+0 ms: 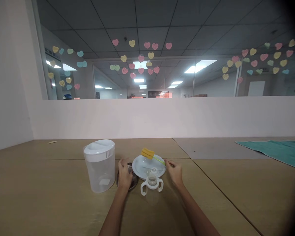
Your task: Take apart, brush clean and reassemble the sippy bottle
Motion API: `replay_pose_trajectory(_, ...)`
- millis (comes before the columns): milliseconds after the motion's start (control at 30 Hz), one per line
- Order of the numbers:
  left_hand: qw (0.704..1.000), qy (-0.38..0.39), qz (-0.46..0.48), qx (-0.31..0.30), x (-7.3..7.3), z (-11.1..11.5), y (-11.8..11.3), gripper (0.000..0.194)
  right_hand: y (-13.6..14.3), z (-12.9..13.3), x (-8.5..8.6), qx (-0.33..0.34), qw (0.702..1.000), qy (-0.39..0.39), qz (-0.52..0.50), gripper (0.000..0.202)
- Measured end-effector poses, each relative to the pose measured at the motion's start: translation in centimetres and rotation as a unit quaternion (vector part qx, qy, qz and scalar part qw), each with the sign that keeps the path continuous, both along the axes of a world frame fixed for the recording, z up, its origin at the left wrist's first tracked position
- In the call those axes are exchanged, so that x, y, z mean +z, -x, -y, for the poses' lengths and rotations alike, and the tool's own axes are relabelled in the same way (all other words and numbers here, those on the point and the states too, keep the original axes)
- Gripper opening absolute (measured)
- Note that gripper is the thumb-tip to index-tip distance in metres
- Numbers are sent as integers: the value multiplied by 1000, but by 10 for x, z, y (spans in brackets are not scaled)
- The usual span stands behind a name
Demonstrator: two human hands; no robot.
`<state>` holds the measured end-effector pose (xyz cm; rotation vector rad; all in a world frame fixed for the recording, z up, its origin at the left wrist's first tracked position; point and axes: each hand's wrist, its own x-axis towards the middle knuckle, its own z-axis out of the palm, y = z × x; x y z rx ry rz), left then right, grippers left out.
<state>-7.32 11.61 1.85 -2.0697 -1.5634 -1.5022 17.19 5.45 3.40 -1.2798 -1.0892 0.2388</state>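
My right hand [175, 170] pinches the thin green handle of a bottle brush [147, 153] with a yellow sponge head. The sponge hangs over the far rim of a white plate [138, 166]. Small clear and white parts [153, 170] and a thin wire-like piece lie on the plate. My left hand [125, 175] is curled over a dark round bowl [133, 183], its fingers at the far rim and partly hiding it. Between my wrists stands a clear baby bottle [152, 193] without a cap, with a white two-handled collar [151, 186] around its neck.
Left of my left hand stands a tall translucent bucket [100, 173] with a white lid. A teal cloth [277, 150] lies at the far right. A small flat piece [52, 142] sits near the wall [137, 119]. Seams run across the wooden table [51, 196].
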Motion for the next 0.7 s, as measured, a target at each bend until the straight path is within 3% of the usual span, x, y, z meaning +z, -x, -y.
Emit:
replay_pose_trajectory(333,990,109,-47,-69,6,3,0,60,1,0,-2,-38,997,27,62,46)
replay_pose_trajectory(533,992,67,-77,-69,8,7,2,61,1,3,1,-66,992,40,95,47)
replay_pose_trajectory(700,995,52,-62,-59,20,16,-4,39,-4,7,3,-130,975,64,166,59)
